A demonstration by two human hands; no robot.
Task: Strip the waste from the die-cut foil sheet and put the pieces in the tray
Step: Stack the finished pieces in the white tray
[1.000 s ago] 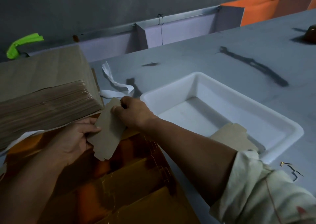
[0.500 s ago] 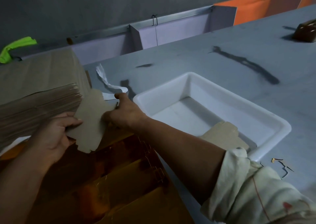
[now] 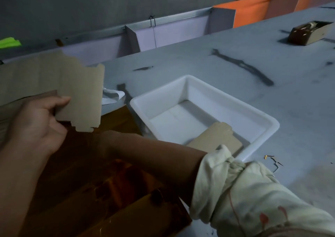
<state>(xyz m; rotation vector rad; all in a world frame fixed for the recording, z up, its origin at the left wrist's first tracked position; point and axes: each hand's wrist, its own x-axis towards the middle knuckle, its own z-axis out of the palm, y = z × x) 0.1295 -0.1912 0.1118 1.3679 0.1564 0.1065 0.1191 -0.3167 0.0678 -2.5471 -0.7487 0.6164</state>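
Left hand (image 3: pixel 36 124): raised at the near left, gripping a cut piece (image 3: pixel 78 92); the thumb lies on its tan face, the fingers are behind it.
Piece: held upright above the foil sheet (image 3: pixel 126 191), clear of the table (image 3: pixel 235 95). Its top and bottom edges are notched and its right edge runs straight.
Right hand: lost in shadow below the piece's lower edge, so I cannot tell its grip.
Right arm (image 3: pixel 154 155): bare forearm crossing from near right towards the centre, over the sheet and past the tray's near left corner. The sleeve (image 3: pixel 244 191) is bunched at the elbow.
Sheet: orange-gold, flat at the near edge under both arms; its far edge reaches the tray's left wall.
Tray (image 3: pixel 199 84): white, centre right, set at an angle. One tan blank (image 3: pixel 217 139) lies in its near corner, and the rest of its floor is bare.
Stack (image 3: pixel 10 113): tan card at the far left, mostly hidden behind the piece and hand.
White strip (image 3: pixel 112 95): curled on the table just right of the piece, between the stack and the tray.
Scraps (image 3: pixel 272 159): thin slivers on the table near the tray's near right corner.
Small box (image 3: pixel 311 32): far right, well apart from the tray.
Open room: bare grey table right of and beyond the tray.
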